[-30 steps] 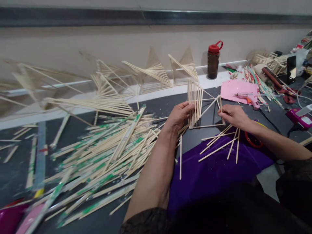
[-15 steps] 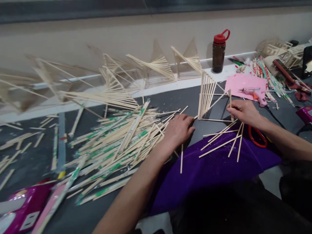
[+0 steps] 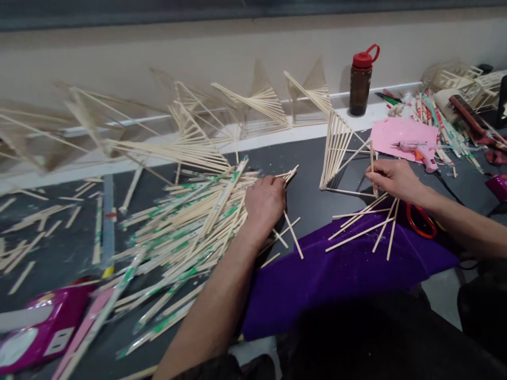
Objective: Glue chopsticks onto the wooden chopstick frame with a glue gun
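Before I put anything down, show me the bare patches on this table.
The widest patch of bare dark table lies between the left hand and stick frame, with purple cloth in front. A smaller one separates the ruler from short sticks. The stick pile and surroundings of the glue gun are crowded.

On my feed, I cannot see fingertips of bare left hand [image 3: 265, 206]; left edge crops glossy magenta-and-white plastic device [image 3: 47, 330].

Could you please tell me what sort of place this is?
It is probably a craft or model-making workspace. The loose pile of wooden sticks, the pink glue gun and the fan-like stick models standing at the back suggest this.
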